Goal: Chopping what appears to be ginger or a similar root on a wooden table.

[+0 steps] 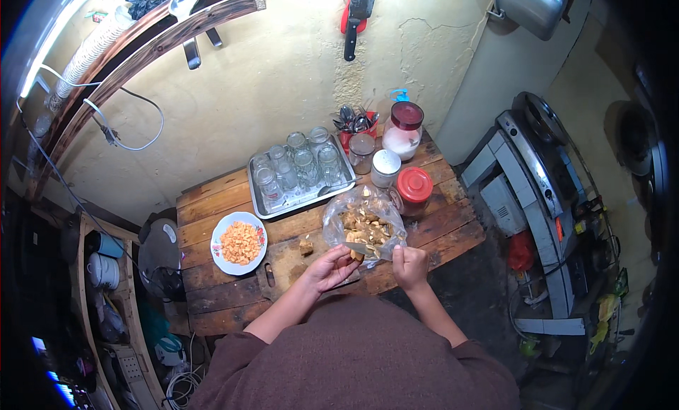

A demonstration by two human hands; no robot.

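Observation:
Over the near edge of a wooden table, my left hand (331, 269) pinches a small brown-skinned vegetable piece (356, 255). My right hand (410, 266) is closed around the handle of a knife (380, 252); its blade points left and meets the piece. Just beyond them lies an opened clear plastic bag (338, 211) full of brown peelings (368, 226). Partly under my left hand is a wooden cutting board (284, 264), with one brown chunk (305, 247) on it. To the left, a floral-rimmed white plate (221, 263) holds orange diced pieces (240, 242).
A metal tray (265, 213) of glass mugs stands at the back. Right of it are a red-lidded jar (414, 186), a white-lidded jar (385, 166), a large jar (403, 134) and a red cutlery holder (345, 140). A stove (523, 155) stands at the right, shelves (134, 304) at the left.

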